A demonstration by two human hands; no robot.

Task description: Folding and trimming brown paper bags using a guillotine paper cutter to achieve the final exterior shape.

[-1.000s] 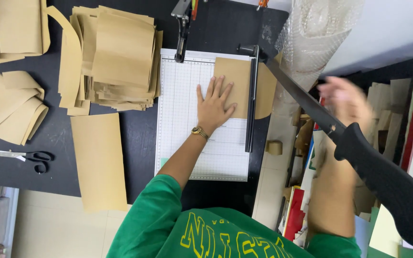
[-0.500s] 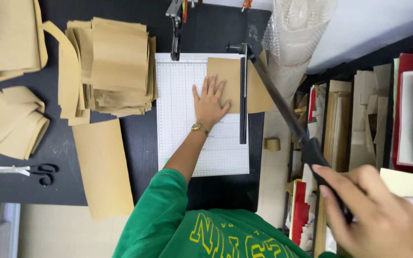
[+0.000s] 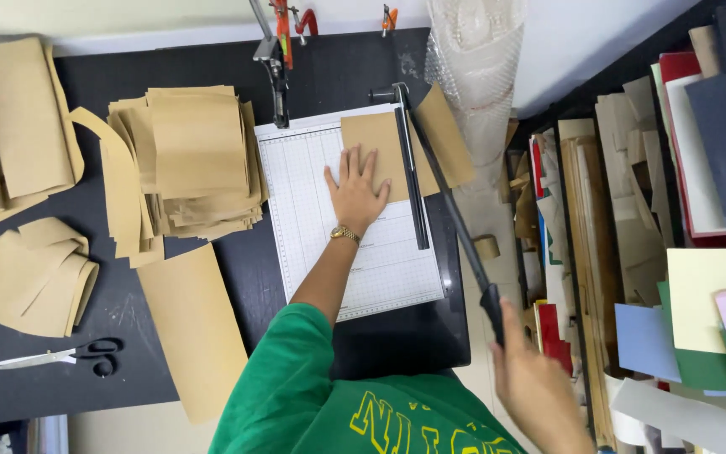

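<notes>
My left hand lies flat, fingers spread, on a brown paper sheet on the white gridded bed of a paper cutter. A gold watch sits on that wrist. My right hand is closed around the black handle of the cutter's blade arm, which slants low from its hinge at the far corner down toward me. The part of the brown sheet past the cutting edge tilts up beyond the arm.
A stack of cut brown sheets lies left of the cutter on the black table. More brown pieces and scissors lie farther left. A bubble wrap roll stands behind. Coloured card sheets fill the right.
The blade arm has swung down from high in front of the camera to a low angle near the bed. My right hand followed it down. My left hand stayed pressed on the sheet.
</notes>
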